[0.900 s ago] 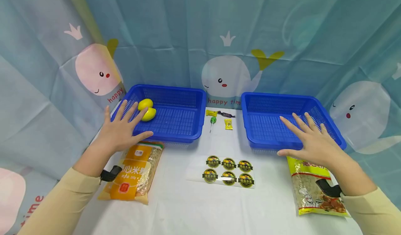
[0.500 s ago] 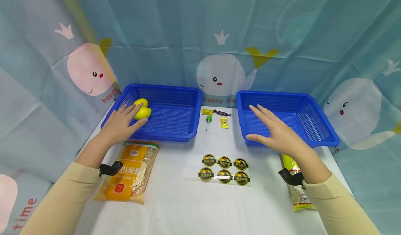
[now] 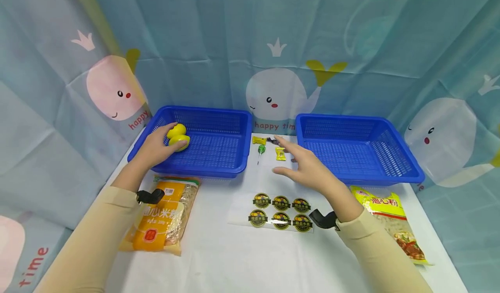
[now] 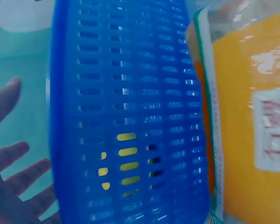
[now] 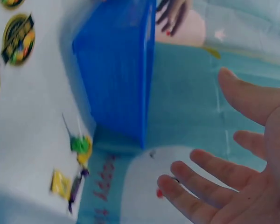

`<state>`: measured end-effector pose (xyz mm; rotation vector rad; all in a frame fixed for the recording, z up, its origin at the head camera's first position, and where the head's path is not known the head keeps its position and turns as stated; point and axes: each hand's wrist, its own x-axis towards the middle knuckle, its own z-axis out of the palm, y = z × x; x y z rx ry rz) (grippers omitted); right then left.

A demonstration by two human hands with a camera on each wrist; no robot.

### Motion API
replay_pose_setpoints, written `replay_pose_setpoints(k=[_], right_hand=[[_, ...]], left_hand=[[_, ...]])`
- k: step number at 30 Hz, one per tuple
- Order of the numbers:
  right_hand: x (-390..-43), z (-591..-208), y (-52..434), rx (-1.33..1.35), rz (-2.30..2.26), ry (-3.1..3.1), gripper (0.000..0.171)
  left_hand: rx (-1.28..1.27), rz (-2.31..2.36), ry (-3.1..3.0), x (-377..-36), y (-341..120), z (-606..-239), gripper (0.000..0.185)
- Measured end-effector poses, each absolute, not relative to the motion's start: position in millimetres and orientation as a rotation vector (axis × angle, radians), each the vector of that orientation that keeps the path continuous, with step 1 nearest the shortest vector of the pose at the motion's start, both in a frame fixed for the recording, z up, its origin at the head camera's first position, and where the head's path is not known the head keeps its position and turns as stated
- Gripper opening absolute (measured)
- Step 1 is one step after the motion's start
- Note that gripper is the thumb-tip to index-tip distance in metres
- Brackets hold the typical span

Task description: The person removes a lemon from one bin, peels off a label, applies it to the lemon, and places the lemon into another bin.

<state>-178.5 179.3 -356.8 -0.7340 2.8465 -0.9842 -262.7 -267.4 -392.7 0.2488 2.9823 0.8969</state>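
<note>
My left hand [image 3: 155, 149] hovers over the left end of the left blue basket [image 3: 203, 170], thumb and fingers apart around two yellow lemons [image 3: 181, 143]. In the left wrist view those lemons [image 4: 128, 151] show only through the basket's slots, and the hand stands above the rim. My right hand [image 3: 308, 167] is in the air left of the right blue basket [image 3: 363, 179], fingers spread and holding nothing. Near its fingertips lie a green lollipop [image 3: 261, 149], two yellow-wrapped candies [image 3: 280, 154] and a dark-wrapped candy [image 3: 271, 141], which the fingers partly cover.
An orange bag [image 3: 160, 219] of noodles lies before the left basket, a yellow-topped bag [image 3: 390, 223] before the right one. Between them is a sheet of round stickers [image 3: 258, 218] on the white table [image 3: 234, 267]. A whale-print curtain [image 3: 218, 32] surrounds the table.
My right hand has moved left, from over the right basket to near the candies. The left hand has shifted, its fingers now closer around the lemons. The lemons have not moved.
</note>
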Motion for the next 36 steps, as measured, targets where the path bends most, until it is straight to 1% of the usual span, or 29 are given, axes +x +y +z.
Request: replay_pose_setpoints(k=[7, 12, 16, 18, 23, 29, 32, 36], right_hand=[[-194, -372, 143, -0.717, -1.153, 2.735, 0.084], [-207, -382, 125, -0.634, -1.279, 2.630, 0.088], [-213, -392, 111, -0.541, -1.309, 2.566, 0.091], [-215, -398, 103, -0.502, -1.291, 2.562, 0.091], [-217, -413, 88, -0.504, -1.276, 2.547, 0.091], [-216, -425, 81, -0.532, -1.239, 2.557, 0.083], [-215, -428, 82, -0.513, -1.232, 2.569, 0.081], [-214, -429, 85, -0.506, -1.249, 2.566, 0.082]], left_hand=[[0.213, 0.854, 2.934, -286, -265, -402, 0.093], [0.213, 0.821, 2.883, -297, -262, -408, 0.096], [0.148, 0.812, 2.826, -301, -266, -413, 0.102], [0.120, 0.806, 2.813, -303, -270, -416, 0.102], [0.107, 0.758, 2.853, -309, -276, -424, 0.085], [0.076, 0.698, 2.876, -313, -276, -430, 0.064], [0.076, 0.673, 2.854, -314, -273, -431, 0.058], [0.076, 0.650, 2.843, -316, -269, -431, 0.054]])
